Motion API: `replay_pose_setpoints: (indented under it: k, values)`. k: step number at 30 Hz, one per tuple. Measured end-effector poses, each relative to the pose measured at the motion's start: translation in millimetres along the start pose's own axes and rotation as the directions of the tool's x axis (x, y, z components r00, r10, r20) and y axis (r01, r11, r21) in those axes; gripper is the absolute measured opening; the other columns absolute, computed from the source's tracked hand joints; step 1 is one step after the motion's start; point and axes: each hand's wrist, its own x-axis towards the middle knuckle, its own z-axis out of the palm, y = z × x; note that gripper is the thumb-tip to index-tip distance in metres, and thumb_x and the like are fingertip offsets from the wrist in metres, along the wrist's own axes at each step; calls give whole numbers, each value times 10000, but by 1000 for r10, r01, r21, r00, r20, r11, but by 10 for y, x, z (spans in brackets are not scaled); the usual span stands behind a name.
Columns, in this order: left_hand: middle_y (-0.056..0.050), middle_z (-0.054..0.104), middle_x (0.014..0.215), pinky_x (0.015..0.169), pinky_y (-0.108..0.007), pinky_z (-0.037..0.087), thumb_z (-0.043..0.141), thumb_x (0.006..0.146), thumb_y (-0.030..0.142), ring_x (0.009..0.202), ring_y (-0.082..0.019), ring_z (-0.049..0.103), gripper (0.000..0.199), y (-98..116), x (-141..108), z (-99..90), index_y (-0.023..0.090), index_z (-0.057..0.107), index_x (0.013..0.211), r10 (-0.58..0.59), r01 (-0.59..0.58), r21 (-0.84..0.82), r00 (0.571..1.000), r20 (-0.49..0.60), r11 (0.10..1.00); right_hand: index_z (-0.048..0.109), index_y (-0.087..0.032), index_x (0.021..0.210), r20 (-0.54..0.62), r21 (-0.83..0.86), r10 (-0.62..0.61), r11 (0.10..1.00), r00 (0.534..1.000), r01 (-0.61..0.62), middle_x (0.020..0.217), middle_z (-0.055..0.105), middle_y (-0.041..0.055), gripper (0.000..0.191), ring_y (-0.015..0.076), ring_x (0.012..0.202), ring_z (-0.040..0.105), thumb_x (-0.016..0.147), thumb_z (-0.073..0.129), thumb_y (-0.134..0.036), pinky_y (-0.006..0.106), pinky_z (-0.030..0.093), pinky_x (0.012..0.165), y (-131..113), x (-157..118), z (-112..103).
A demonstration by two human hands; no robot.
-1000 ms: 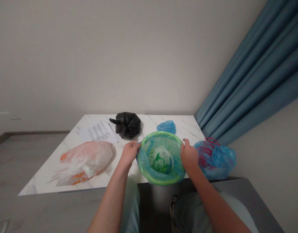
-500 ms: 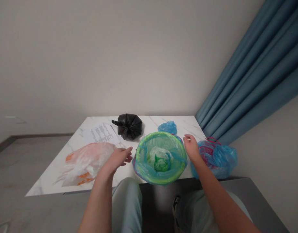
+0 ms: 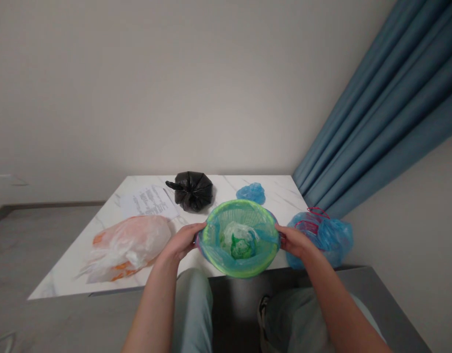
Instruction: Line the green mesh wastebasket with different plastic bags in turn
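A round green basket (image 3: pixel 226 270) lined with a thin blue plastic bag (image 3: pixel 214 240) stands at the front edge of the table. Inside it lies a crumpled clear and green plastic bundle (image 3: pixel 241 245). My left hand (image 3: pixel 185 239) grips the basket's left side, thumb at the rim and fingers underneath. On the opposite side my right hand (image 3: pixel 292 239) holds the rim in the same way. The fingers of both hands are partly hidden by the basket and the bag's edge.
On the white marbled table (image 3: pixel 71 260) are a white and orange plastic bag (image 3: pixel 132 245), a printed sheet (image 3: pixel 147 200), a tied black bag (image 3: pixel 193 191) and a small blue bag (image 3: pixel 251 192). A larger blue bag (image 3: pixel 334 240) sits right, near the blue curtain (image 3: pixel 373 122).
Both hands have come inward from beside the basket and closed on its rim. The whole view has shifted slightly; the other bags lie as before.
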Motion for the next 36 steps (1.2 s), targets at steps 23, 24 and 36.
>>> replay_pose_setpoints:
  k: [23, 24, 36]
  values:
    - [-100, 715, 1063, 864, -329, 486, 748, 686, 400, 954, -227, 654, 506, 302, 260, 450, 145, 665, 1115, 508, -503, 70, 855, -104, 861, 532, -207, 784, -29, -891, -539, 395, 842, 222, 615, 645, 42, 44, 170, 574, 593, 746, 554, -207, 252, 353, 545, -42, -154, 316]
    - [-106, 704, 1110, 910, -349, 473, 744, 697, 389, 1004, -239, 645, 497, 299, 296, 437, 151, 669, 1127, 542, -535, 86, 831, -126, 840, 506, -214, 751, 44, -830, -430, 487, 902, 273, 549, 614, 16, 53, 149, 491, 550, 759, 550, -242, 243, 339, 502, -47, -159, 277]
    - [-83, 693, 1087, 753, -273, 468, 687, 709, 377, 916, -189, 638, 375, -122, -192, 342, 168, 690, 1020, 146, -233, -320, 951, -273, 918, 556, -189, 668, -205, -324, -336, 910, 919, 261, 576, 562, 6, 232, 114, 508, 501, 824, 461, -332, 213, 398, 481, -552, 589, 241]
